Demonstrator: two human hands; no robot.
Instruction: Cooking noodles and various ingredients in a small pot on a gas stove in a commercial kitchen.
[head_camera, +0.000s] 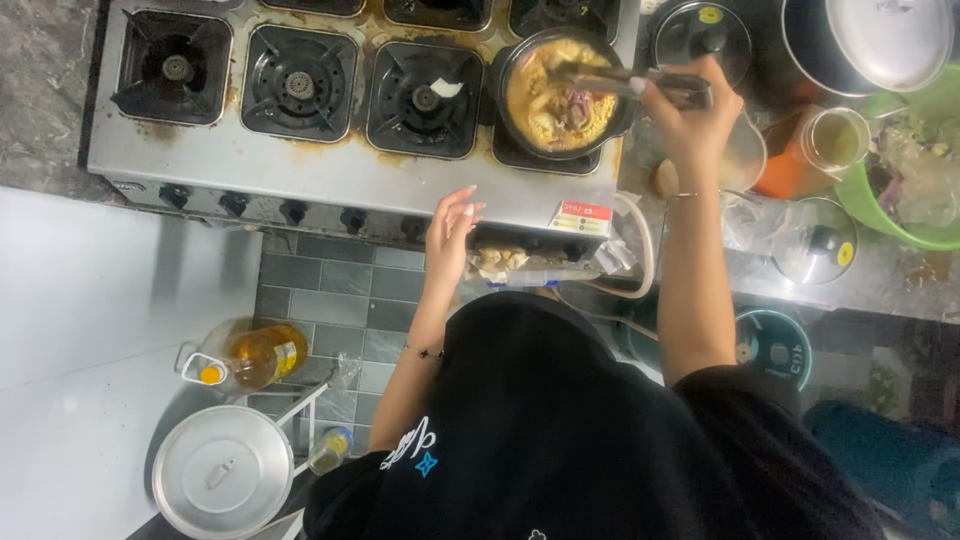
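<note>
- One right hand (688, 112) is raised over the stove (330, 165), fingers (650, 92) clenched round one pair of tongs (625, 82).
- The tongs reach left from that hand, their tips over the one black pot (560, 92), which sits on the right-most near burner and holds a yellowish broth with noodles and darker pieces.
- The right forearm runs straight up from the near edge to the hand, wrist bent slightly left; a thin bracelet circles the wrist.
- One left hand (450, 232) hangs at the near front edge of the stove, just beside the row of knobs, fingers released and loosely spread, holding nothing.
- Three empty burners show in the near row to the left of the pot; three more are partly cut off at the far edge.
- Two glass lids (815, 240) lie to the right, one far beside the pot, one nearer on the desk (900, 285).
- One green bowl (905, 225) stands at the far right.
- One steel lidded pot (222, 472) and one bottle of oil (255, 357) stand on the floor, near left.
</note>
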